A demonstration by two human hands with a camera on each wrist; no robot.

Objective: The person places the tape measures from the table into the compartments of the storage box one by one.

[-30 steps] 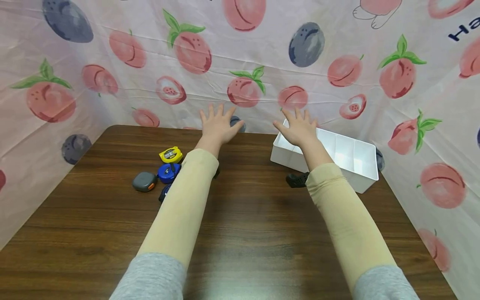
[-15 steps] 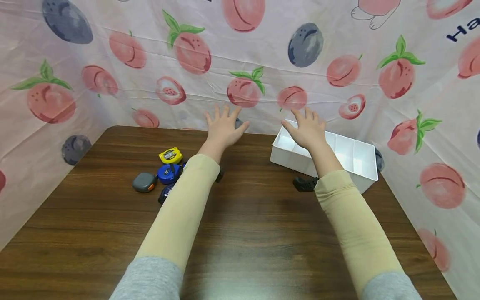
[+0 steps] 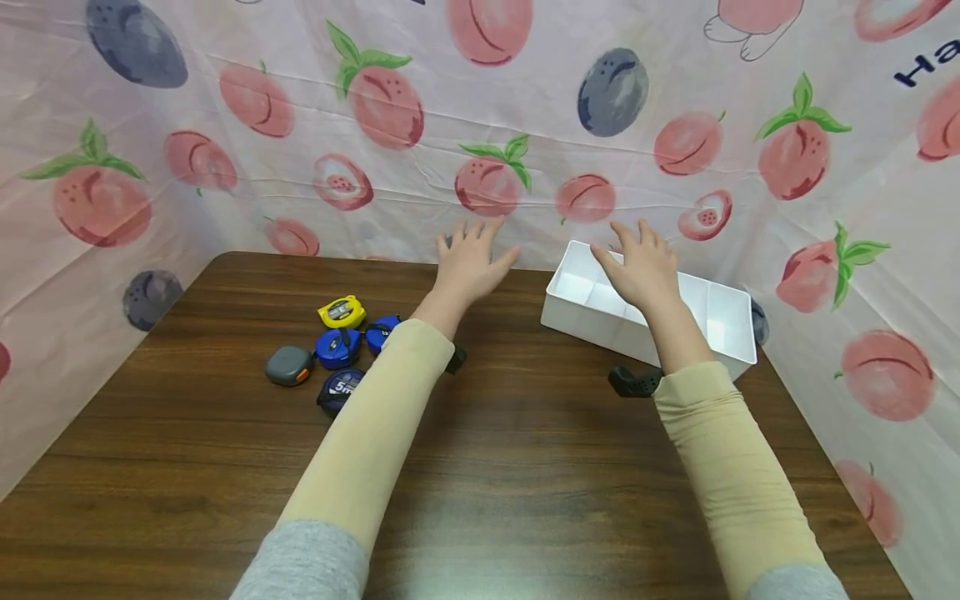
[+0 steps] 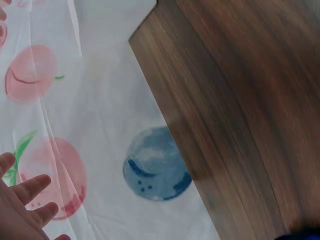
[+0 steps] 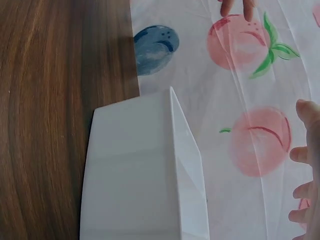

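Fingers spread, my left hand (image 3: 470,265) is raised over the back part of the table and holds nothing; its fingers also show at the edge of the left wrist view. My right hand (image 3: 641,271) overlaps the white divided box (image 3: 585,315) in the head view, fingers apart and nothing in them. In the right wrist view the box's side (image 5: 132,165) fills the lower middle. Left of my left forearm lie a yellow tape measure (image 3: 342,312), two blue tape measures (image 3: 337,347) and a dark one marked 5m (image 3: 341,388), partly behind the sleeve.
A grey rounded case with an orange tab (image 3: 288,365) sits leftmost in the group. The brown wooden table (image 3: 480,467) ends at a fruit-printed curtain (image 3: 420,192) behind and on both sides. Black straps (image 3: 633,382) show at both wrists.
Both hands have shifted right and slightly back toward the body, fingers still spread. A second blue tape measure and more of the dark one now show beside the left sleeve.
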